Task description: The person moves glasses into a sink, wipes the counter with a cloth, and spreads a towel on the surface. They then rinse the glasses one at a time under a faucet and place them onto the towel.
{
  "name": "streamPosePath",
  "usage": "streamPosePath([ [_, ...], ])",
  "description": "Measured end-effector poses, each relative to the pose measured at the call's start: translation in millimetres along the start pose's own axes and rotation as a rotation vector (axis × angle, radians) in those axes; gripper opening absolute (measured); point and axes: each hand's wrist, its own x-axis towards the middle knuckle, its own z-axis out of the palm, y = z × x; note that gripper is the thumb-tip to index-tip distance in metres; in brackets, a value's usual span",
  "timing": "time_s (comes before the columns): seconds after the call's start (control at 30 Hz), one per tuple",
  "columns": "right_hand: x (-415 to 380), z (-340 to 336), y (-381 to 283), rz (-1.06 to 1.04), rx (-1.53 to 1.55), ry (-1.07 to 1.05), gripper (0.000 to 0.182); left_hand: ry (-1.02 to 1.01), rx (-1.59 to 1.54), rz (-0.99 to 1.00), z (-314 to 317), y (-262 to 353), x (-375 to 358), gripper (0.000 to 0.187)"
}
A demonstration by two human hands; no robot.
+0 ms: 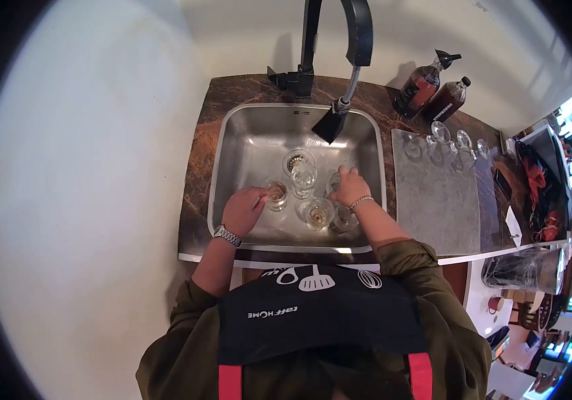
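Note:
Both of my hands reach into a steel sink [238,153]. My left hand [244,211], closed, pinches the rim of a clear glass [276,194] at the left of the basin. On the right, my right hand [350,186] has its fingers wrapped over another clear glass [333,185], which they partly hide. Between the hands stands a clear glass [304,177] near the drain [295,161]. Two more glasses, one at the lower middle [319,215] and one below my right hand [345,218], sit close together.
Over the sink hangs a black faucet head [331,123]. A grey mat [432,207] lies on the right counter, with several stemmed glasses [464,140] at its back edge. Two dark bottles [420,89] [447,101] stand by the wall. A white wall [86,187] borders the left side.

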Motion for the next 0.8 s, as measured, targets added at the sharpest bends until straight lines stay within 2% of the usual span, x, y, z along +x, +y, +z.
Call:
streamPosePath([
  [0.1, 8.7, -0.4, 5.1, 0.125, -0.029, 0.015, 0.071, 0.001, -0.062, 0.025, -7.6, -8.5, 1.0, 0.015],
  [0.17, 2.4, -10.9, 22.4, 0.163, 0.082, 0.201, 0.071, -0.027, -0.128, 0.023, -10.1, -14.0, 2.9, 0.014],
  [0.2, -5.0, -20.3, 27.5, 0.167, 0.078, 0.206, 0.071, -0.026, -0.133, 0.029, -11.5, -14.6, 3.8, 0.014],
  [0.27, -29.0, -51.9, 29.7, 0.072, 0.148, 0.442, 0.071, 0.04, -0.186, 0.123, -13.5, -10.7, 8.1, 0.016],
  [0.3, -40.9, -68.4, 27.3, 0.077, 0.144, 0.446, 0.071, 0.04, -0.191, 0.128, -13.9, -7.6, 12.8, 0.016],
  [0.37, -68.1, -102.7, 16.8, 0.031, 0.168, 0.525, 0.068, -0.088, -0.342, 0.016, -11.1, 0.4, 24.2, 0.025],
  [0.4, -81.8, -119.5, 6.7, 0.038, 0.167, 0.526, 0.068, -0.093, -0.345, 0.02, -4.4, 2.0, 29.8, 0.025],
  [0.47, -105.3, -150.6, -17.0, 0.038, 0.191, 0.403, 0.065, -0.138, -0.684, -0.007, 15.8, 2.8, 40.5, 0.038],
  [0.5, -114.5, -161.4, -27.8, 0.043, 0.19, 0.404, 0.065, -0.142, -0.687, -0.004, 24.7, 3.3, 41.7, 0.038],
  [0.57, -124.1, -173.8, -46.9, -0.073, 0.3, 0.267, 0.064, -0.375, -1.059, -0.083, 37.5, 5.8, 43.9, 0.048],
  [0.6, -123.2, -169.8, -51.6, -0.073, 0.299, 0.267, 0.064, -0.374, -1.06, -0.082, 36.6, 11.9, 40.3, 0.048],
  [0.67, -116.9, -155.4, -59.4, -0.263, 0.476, 0.242, 0.067, -0.564, -1.769, -0.379, 26.1, 27.1, 26.4, 0.047],
  [0.7, -113.0, -145.7, -65.8, -0.277, 0.607, 0.172, 0.066, -0.561, -1.769, -0.38, 20.7, 26.7, 20.9, 0.047],
  [0.77, -100.6, -120.4, -73.2, -0.335, 0.68, 0.133, 0.07, -0.526, -1.864, -0.538, 6.8, 13.8, 10.5, 0.036],
  [0.8, -94.4, -106.8, -74.8, -0.391, 0.752, 0.097, 0.073, -0.444, -1.891, -0.557, 12.2, -8.9, 7.9, 0.03],
])
